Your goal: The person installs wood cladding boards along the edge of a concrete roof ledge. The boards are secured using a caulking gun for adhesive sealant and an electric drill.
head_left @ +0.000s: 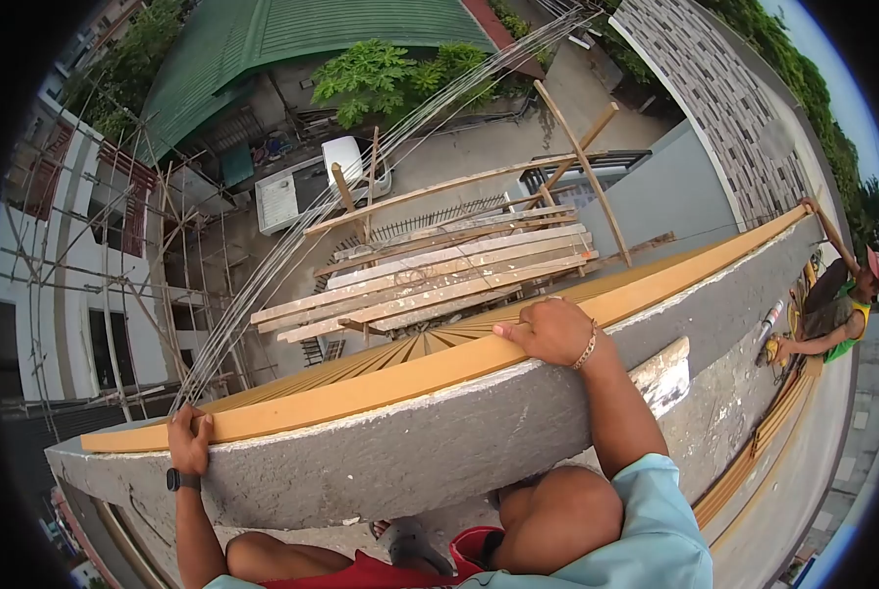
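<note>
A long tan ribbed panel runs along the outer edge of a grey concrete parapet, its ribs fanning out on the side facing down. My left hand, with a dark watch at the wrist, is closed over the panel's edge near its left end. Farther right, my right hand, wearing a chain bracelet, grips the panel's top edge with the fingers curled over the far side; those fingertips are hidden. Behind my right forearm, a white-smeared board lies on the parapet.
Beyond the parapet is a drop to scaffold planks and a parked white truck. Cables cross close to the left end. At right, a co-worker touches the panel's far end and holds a tool; tan strips lie nearby.
</note>
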